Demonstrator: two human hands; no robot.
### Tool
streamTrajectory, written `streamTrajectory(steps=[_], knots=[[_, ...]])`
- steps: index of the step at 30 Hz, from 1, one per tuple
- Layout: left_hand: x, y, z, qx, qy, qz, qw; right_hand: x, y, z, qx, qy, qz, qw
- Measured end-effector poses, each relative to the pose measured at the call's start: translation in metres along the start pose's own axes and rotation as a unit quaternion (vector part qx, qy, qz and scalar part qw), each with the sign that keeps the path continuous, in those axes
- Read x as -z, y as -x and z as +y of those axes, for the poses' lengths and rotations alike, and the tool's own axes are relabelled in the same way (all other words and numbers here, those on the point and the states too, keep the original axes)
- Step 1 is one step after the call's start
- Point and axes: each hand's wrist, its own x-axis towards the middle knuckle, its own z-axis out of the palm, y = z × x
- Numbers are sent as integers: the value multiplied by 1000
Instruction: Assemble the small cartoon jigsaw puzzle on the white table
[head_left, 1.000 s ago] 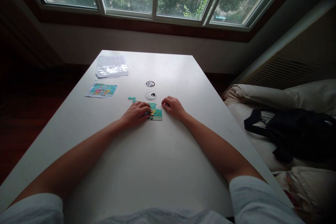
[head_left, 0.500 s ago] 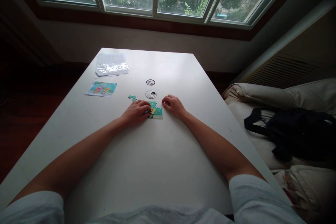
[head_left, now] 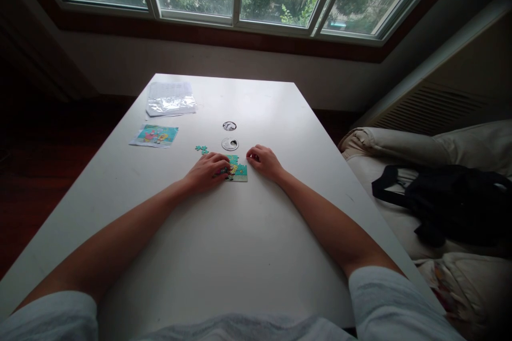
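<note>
A partly assembled jigsaw puzzle [head_left: 240, 172] in teal and yellow lies on the white table [head_left: 224, 256], its upper right edge stepped. My left hand [head_left: 208, 170] rests over its left part, fingers bent and pressed on it, hiding that side. Just beyond these fingers are several loose teal puzzle pieces [head_left: 202, 149]. To the right of the puzzle, apart from it, my right hand [head_left: 263, 162] is on the table with fingers curled together. Whatever is between its fingertips, if anything, is too small to make out.
Two round grey-and-white discs [head_left: 230, 143] lie beyond the puzzle. A picture sheet [head_left: 155, 136] with a cartoon scene is at the left, below papers in a clear plastic sleeve [head_left: 171, 99]. A dark bag [head_left: 456, 202] lies on the pale sofa [head_left: 400, 141] at the right.
</note>
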Motion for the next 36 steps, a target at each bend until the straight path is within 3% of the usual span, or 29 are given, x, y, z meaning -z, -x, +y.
streamTrajectory(steps=[36], knots=[[-1, 0, -1, -4, -2, 1, 1000, -1, -1, 3, 1, 6, -1, 1000]])
